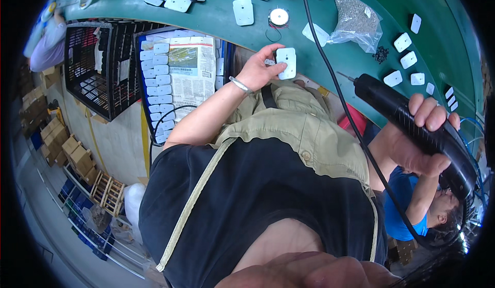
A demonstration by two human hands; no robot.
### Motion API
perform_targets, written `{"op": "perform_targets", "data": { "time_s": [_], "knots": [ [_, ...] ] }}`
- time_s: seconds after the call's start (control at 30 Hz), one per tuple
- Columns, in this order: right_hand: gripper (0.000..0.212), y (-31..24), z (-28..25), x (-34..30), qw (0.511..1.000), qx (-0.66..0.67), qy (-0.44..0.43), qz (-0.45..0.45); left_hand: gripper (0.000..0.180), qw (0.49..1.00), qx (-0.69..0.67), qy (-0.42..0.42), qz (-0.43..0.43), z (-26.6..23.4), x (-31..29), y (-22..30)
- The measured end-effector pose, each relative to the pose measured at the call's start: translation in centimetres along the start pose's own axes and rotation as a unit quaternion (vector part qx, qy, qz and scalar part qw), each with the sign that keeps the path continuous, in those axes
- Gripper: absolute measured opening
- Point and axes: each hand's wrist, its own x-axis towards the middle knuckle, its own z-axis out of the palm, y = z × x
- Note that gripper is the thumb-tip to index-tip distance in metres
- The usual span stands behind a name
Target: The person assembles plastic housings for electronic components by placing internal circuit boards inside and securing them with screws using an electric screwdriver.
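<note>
Pinched between the thumb and fingers of my left hand (258, 70) is a small white rounded-rectangular plate (286, 61) with dark holes, held upright just off the table's near edge. My right hand (415, 138) is wrapped round a black electric screwdriver (384, 96). Its thin bit points left toward the plate, some way apart from it. A dark cable loops from the screwdriver's rear end and crosses in front of my body. Past my left hand, on the table, lies a round white part (279, 17) with thin wires.
The green table (221, 27) carries several more white plates (243, 12), a clear bag of small screws (356, 19) and a pile of black screws (381, 54). At left stand a bin of stacked plates with newspaper (192, 71) and a black crate (90, 71). A blue-shirted person (405, 205) is at right.
</note>
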Motion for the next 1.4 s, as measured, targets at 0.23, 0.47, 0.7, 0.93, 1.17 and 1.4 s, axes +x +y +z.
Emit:
{"op": "perform_targets", "data": {
  "time_s": [0.23, 0.47, 0.7, 0.93, 1.17, 1.4],
  "knots": [
    [0.047, 0.9, -0.7, 2.6, 0.998, 0.002, 0.069, 0.005, 0.046, 1.0, -0.026, -0.003, 0.002, -0.9, -0.9, 0.1],
    [0.039, 5.7, 0.8, 6.5, 0.99, -0.089, 0.096, 0.056, 0.047, 0.998, -0.055, 0.02, 0.029, -2.4, -2.2, -0.9],
    [0.032, 9.5, 5.3, 10.8, 0.97, 0.051, 0.094, 0.217, 0.045, 0.992, -0.109, 0.062, 0.026, -3.9, -4.5, -0.6],
    [0.033, 14.9, 16.5, 9.8, 0.933, 0.119, 0.064, 0.334, 0.043, 0.98, -0.164, 0.108, 0.032, -5.7, -6.9, -0.1],
    [0.028, 28.3, 17.3, 8.0, 0.884, 0.13, 0.062, 0.444, 0.044, 0.964, -0.204, 0.163, 0.058, -7.9, -9.5, -1.9],
    [0.03, 36.5, 14.5, 5.7, 0.833, -0.036, 0.146, 0.532, 0.047, 0.946, -0.23, 0.225, 0.04, -9.3, -11.7, -2.4]
  ]
}}
